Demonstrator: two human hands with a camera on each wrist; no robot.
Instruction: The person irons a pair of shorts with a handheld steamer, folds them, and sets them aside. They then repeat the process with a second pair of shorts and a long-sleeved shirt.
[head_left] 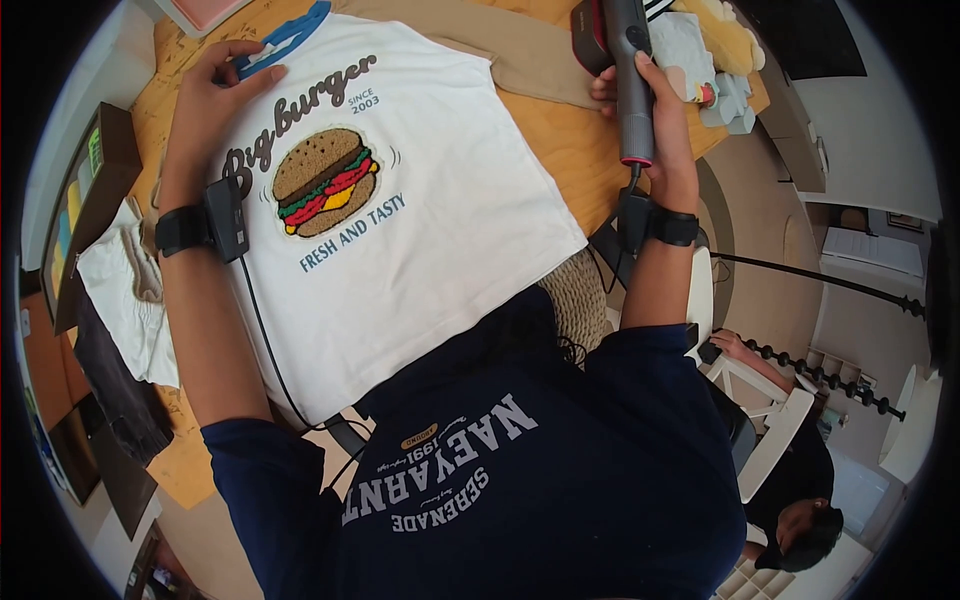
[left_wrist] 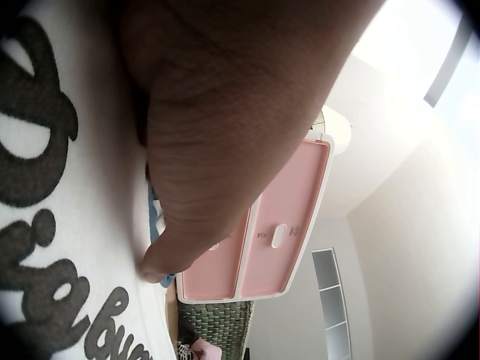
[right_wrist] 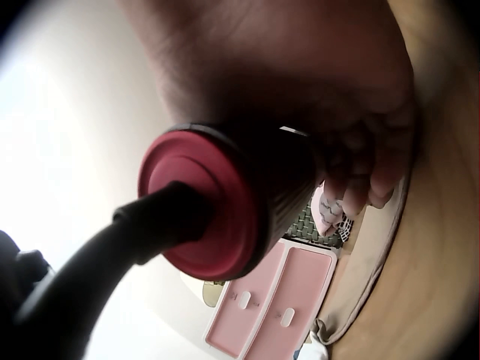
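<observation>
A white T-shirt (head_left: 440, 190) with a burger print and blue collar (head_left: 290, 40) lies spread out in front of me in the head view. My left hand (head_left: 205, 110) rests at the collar, its thumb (left_wrist: 176, 251) stretched along the shirt's surface; its other fingers are partly hidden. On the right, my right hand (head_left: 672, 125) grips the handle of a grey hair dryer (head_left: 634, 100) above the table, beside the shirt. The dryer's red end cap (right_wrist: 214, 217) and cord fill much of the right wrist view. Its dark, red-rimmed head points away from me.
Beige cloth (head_left: 540, 65) lies behind the shirt on the wooden table (head_left: 585, 165). Folded clothes (head_left: 715, 60) sit at the back right, white and dark garments (head_left: 125, 290) at the left edge. A pink drawer unit (left_wrist: 289, 217) stands beyond. Another person (head_left: 800, 500) is at the lower right.
</observation>
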